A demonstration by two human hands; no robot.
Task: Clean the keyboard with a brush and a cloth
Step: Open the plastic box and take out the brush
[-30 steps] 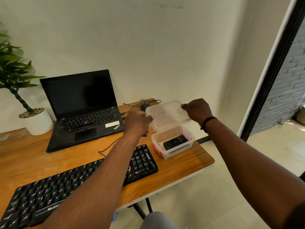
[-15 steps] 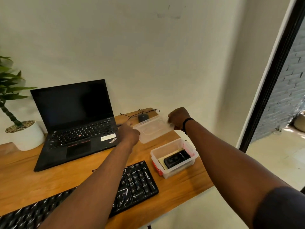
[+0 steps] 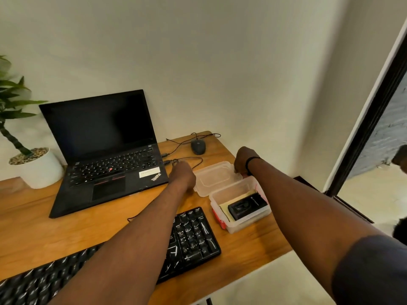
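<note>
The black keyboard (image 3: 193, 236) lies along the lower left of the frame on the wooden surface (image 3: 33, 227), partly under the left forearm. Just right of its end stands an open clear container (image 3: 241, 208) holding a black box (image 3: 246, 206) on yellow material. Behind it, touching its far rim, the clear lid (image 3: 214, 178) lies flat. The left hand (image 3: 182, 175) grips the lid's left edge; the right hand (image 3: 243, 160) pinches its right edge. Further back are a laptop (image 3: 105, 150), a mouse (image 3: 198, 146) and, at far left, a potted plant (image 3: 28, 157).
</note>
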